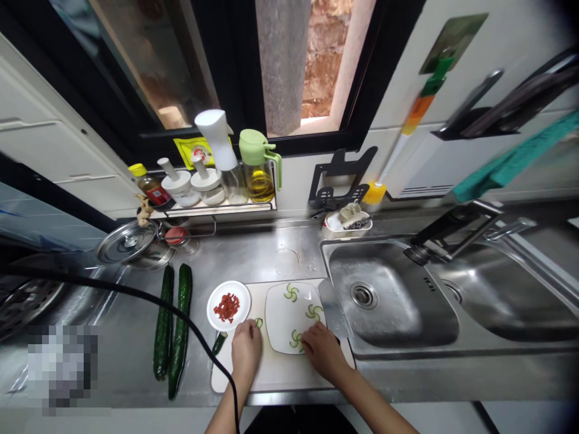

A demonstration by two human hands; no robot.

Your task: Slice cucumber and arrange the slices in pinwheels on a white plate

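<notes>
A square white plate (283,310) rests on the pale cutting board (275,380), with cucumber slices laid on it in three green pinwheels (292,293). At the plate's lower right edge is my right hand (323,351), its fingers closed beside the lowest pinwheel (296,340); what they pinch is hidden. On the board left of the plate, my left hand (246,348) has curled fingers next to a few cucumber slices (259,323); whether it grips one is unclear. A cut cucumber piece (219,343) lies to its left. A knife blade (333,307) lies along the board's right side.
A round white plate (246,295) of chopped red bits stands on the board's upper left. Two whole cucumbers (180,331) lie further left. A black cable (194,328) crosses the view. At right is a double sink (393,295); behind, a shelf (221,209) holds bottles and jars.
</notes>
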